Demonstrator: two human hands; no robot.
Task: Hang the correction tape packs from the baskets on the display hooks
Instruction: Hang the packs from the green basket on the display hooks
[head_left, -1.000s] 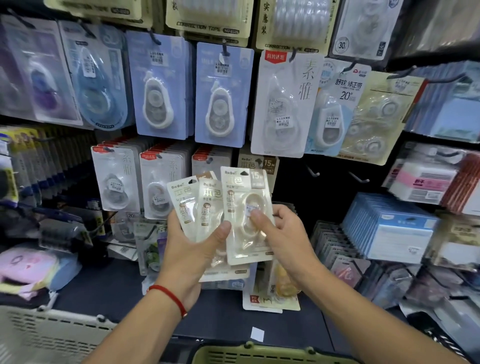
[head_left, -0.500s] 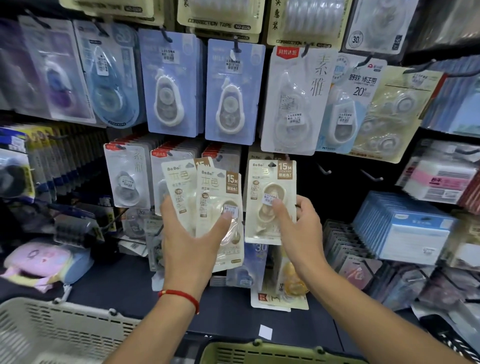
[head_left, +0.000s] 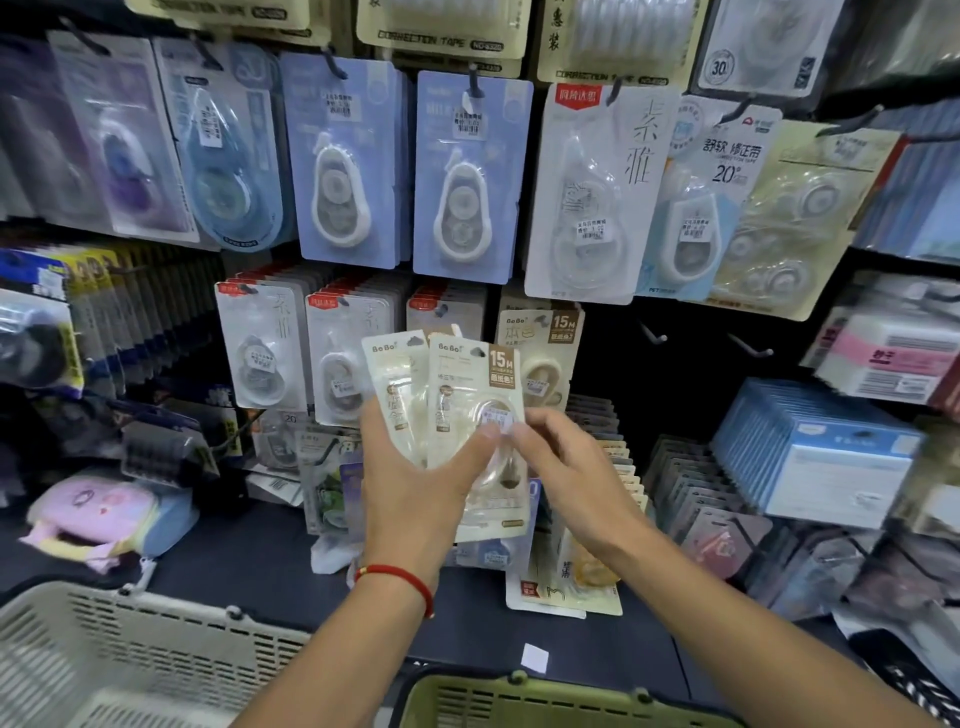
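Hands meet at the centre of the frame, and we are looking straight at a wall of hanging stationery. The left hand, red cord at the wrist, grips a fanned stack of cream correction tape packs, thumb curled across the front one. The right hand comes in from the right, its fingertips pinching that front pack by the blister, just beside the left thumb. Behind the stack, slightly up and right, we see one matching cream pack hanging on its display hook. To its right, two bare hooks stick out of the dark panel. Blue packs hang in the row above. At the lower left sits a white basket, and at the bottom centre a green basket, both cut by the frame edge.
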